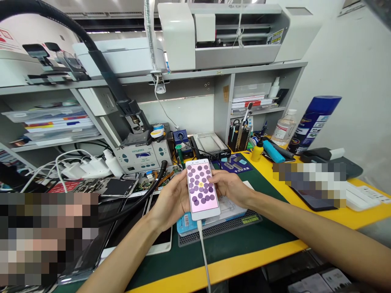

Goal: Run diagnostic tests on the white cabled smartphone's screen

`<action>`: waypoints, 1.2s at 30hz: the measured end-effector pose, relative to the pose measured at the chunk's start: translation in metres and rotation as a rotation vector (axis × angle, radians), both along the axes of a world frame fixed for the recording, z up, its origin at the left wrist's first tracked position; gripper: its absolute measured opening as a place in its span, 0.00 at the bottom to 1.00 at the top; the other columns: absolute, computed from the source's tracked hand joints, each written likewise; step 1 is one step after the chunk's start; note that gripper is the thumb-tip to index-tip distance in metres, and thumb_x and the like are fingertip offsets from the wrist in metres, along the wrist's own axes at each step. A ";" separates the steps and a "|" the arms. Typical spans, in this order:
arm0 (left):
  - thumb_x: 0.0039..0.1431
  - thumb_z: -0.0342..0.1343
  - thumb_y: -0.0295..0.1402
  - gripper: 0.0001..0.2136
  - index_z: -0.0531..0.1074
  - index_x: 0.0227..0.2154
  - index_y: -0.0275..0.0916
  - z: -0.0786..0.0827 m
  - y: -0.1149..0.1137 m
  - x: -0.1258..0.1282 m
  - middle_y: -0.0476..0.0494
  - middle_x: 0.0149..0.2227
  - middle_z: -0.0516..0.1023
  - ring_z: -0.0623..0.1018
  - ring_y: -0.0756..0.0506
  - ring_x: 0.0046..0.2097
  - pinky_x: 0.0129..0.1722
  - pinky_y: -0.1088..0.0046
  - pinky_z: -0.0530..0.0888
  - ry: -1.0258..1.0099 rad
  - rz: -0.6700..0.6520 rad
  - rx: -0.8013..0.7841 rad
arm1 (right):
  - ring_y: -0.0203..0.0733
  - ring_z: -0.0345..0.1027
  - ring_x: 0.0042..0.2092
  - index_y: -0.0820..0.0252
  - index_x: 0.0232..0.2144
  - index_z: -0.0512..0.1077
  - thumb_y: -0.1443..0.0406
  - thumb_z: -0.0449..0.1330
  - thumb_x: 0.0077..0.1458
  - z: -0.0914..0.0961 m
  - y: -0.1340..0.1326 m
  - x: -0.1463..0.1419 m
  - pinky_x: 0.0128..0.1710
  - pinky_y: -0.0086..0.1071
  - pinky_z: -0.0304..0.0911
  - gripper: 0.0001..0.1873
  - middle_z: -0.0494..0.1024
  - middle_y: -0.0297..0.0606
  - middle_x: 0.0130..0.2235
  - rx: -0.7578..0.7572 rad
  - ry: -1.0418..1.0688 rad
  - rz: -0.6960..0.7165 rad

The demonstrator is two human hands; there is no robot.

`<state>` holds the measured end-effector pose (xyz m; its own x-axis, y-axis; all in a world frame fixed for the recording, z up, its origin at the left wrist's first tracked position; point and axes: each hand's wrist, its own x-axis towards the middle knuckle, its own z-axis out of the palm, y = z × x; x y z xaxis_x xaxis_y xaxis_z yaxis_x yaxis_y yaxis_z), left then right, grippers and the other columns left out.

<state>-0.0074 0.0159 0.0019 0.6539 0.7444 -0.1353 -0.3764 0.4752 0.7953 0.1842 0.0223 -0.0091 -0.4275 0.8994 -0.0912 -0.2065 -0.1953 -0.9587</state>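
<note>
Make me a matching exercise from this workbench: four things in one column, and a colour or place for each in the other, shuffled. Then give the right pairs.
1 phone
2 spray can
3 small bottle
4 cable

A yellow, beside the tool holder
B blue, at the far right
C white, plugged into the phone's bottom edge
D held between left hand and right hand

Pairs: 1-D, 2-B, 3-A, 4-C

The phone (202, 190) lay above the tabletop (232, 264); the soldering station (143, 156) stood at eleven o'clock from it, the spray can (316, 122) at two, the cable (204, 250) at six.
</note>
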 end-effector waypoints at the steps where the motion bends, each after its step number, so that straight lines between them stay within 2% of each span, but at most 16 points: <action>1: 0.66 0.44 0.46 0.25 0.61 0.61 0.39 0.000 0.000 -0.001 0.34 0.50 0.76 0.78 0.39 0.48 0.46 0.62 0.74 -0.012 -0.005 -0.007 | 0.40 0.66 0.31 0.61 0.31 0.67 0.62 0.57 0.50 0.000 0.000 0.000 0.30 0.32 0.59 0.08 0.73 0.37 0.28 -0.002 0.002 -0.001; 9: 0.67 0.40 0.45 0.25 0.59 0.61 0.39 0.007 0.001 -0.007 0.31 0.51 0.74 0.75 0.33 0.50 0.44 0.48 0.73 -0.185 -0.172 -0.132 | 0.41 0.67 0.36 0.60 0.41 0.69 0.62 0.57 0.52 0.001 -0.002 0.001 0.32 0.32 0.59 0.13 0.74 0.38 0.35 0.027 -0.005 0.019; 11: 0.66 0.41 0.41 0.23 0.59 0.60 0.38 0.007 0.000 -0.007 0.31 0.51 0.73 0.75 0.32 0.50 0.43 0.46 0.73 -0.197 -0.167 -0.124 | 0.42 0.68 0.37 0.60 0.43 0.69 0.63 0.59 0.51 0.001 -0.002 0.001 0.34 0.33 0.60 0.15 0.75 0.38 0.37 0.046 -0.036 0.047; 13: 0.62 0.44 0.32 0.22 0.60 0.59 0.37 0.006 0.000 -0.007 0.32 0.49 0.73 0.75 0.33 0.48 0.42 0.45 0.73 -0.168 -0.133 -0.101 | 0.42 0.69 0.37 0.59 0.44 0.68 0.64 0.61 0.49 0.001 -0.003 0.002 0.33 0.33 0.60 0.18 0.76 0.39 0.39 0.066 -0.070 0.077; 16: 0.54 0.47 0.21 0.28 0.59 0.59 0.40 0.003 -0.002 -0.005 0.36 0.46 0.74 0.76 0.35 0.44 0.39 0.45 0.75 -0.076 -0.053 -0.063 | 0.42 0.69 0.36 0.60 0.44 0.67 0.67 0.63 0.46 0.001 -0.003 0.002 0.33 0.33 0.61 0.20 0.76 0.39 0.39 0.097 -0.082 0.087; 18: 0.52 0.48 0.18 0.30 0.58 0.60 0.42 0.001 -0.003 -0.003 0.38 0.44 0.75 0.77 0.36 0.42 0.36 0.48 0.76 -0.022 -0.014 -0.036 | 0.42 0.69 0.36 0.60 0.43 0.68 0.67 0.62 0.47 0.001 -0.004 0.002 0.33 0.33 0.61 0.18 0.76 0.39 0.39 0.110 -0.082 0.086; 25: 0.56 0.53 0.21 0.28 0.57 0.58 0.44 -0.002 -0.005 -0.002 0.36 0.47 0.75 0.79 0.36 0.40 0.31 0.54 0.78 0.053 0.064 -0.009 | 0.39 0.68 0.33 0.60 0.38 0.68 0.67 0.61 0.48 -0.002 -0.005 0.001 0.30 0.31 0.60 0.12 0.76 0.36 0.34 0.141 -0.094 0.094; 30: 0.51 0.49 0.20 0.29 0.57 0.58 0.42 -0.002 -0.001 -0.004 0.36 0.47 0.75 0.79 0.36 0.41 0.34 0.50 0.78 -0.076 0.008 -0.071 | 0.39 0.68 0.33 0.59 0.40 0.70 0.67 0.59 0.49 -0.003 -0.005 0.001 0.29 0.31 0.62 0.13 0.77 0.37 0.36 0.148 -0.087 0.100; 36: 0.47 0.46 0.22 0.27 0.60 0.54 0.34 -0.003 0.001 -0.008 0.31 0.46 0.74 0.78 0.31 0.44 0.36 0.47 0.76 -0.156 -0.041 -0.075 | 0.38 0.67 0.30 0.60 0.43 0.69 0.67 0.59 0.48 -0.002 -0.004 0.003 0.26 0.30 0.63 0.17 0.74 0.36 0.35 0.157 -0.099 0.147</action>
